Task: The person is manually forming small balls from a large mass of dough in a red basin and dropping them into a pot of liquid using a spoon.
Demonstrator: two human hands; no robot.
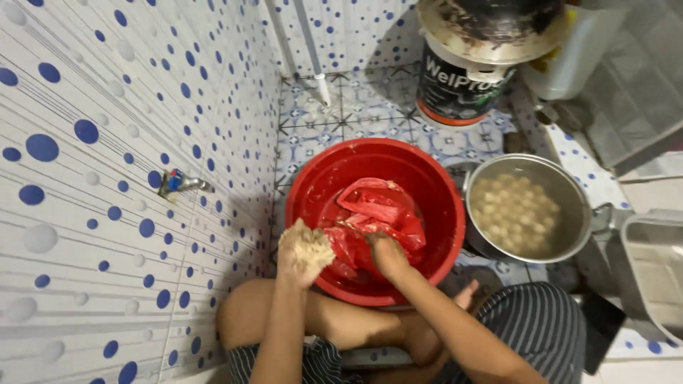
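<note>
**Dough-coated hand over the red basin**

A red plastic basin (313, 186) is seen on the patterned tile floor (370, 107), just in front of the squatting person's bare knees. Inside it, a crumpled red plastic bag (377, 213) is bunched toward the middle and near side.

The left hand (304, 252) is held up at the basin's near-left rim, and it is thickly coated in a pale, crumbly dough-like mass (307, 242); the fingers are buried under it, so whether they are curled or spread cannot be told. The right hand (388, 254) is pressed down into the red bag, fingers curled into the plastic and gripping it.

Just to the right of the basin, nearly touching it, a metal pot (569, 192) is set on the floor, filled with cloudy liquid and many pale round balls (516, 213). Farther right, a grey metal tray (651, 263) is partly cut off by the frame. Behind the basin, a dark bucket (459, 85) with a stained lid is stood against the dotted wall. On the left wall, a small tap (181, 183) is mounted.
</note>
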